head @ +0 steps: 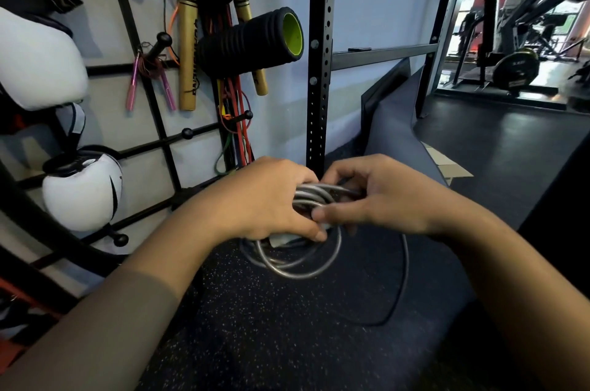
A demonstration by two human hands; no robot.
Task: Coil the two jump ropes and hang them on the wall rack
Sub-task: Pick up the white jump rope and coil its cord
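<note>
Both forearms reach forward, wrists nearly meeting. The left hand [261, 199] curls palm-down, clenched around the bundled grey jump rope [306, 199]; the right hand [373, 196] pinches the strands between thumb and fingertips (loops dangle beneath the fingers, above the speckled floor [255, 326]).

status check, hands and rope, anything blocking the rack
Left hand and right hand shut on grey rope coil. Not hung. Pink-handled rope on rack. No obstruction.

Two bare forearms, seemingly no sleeves.
</note>
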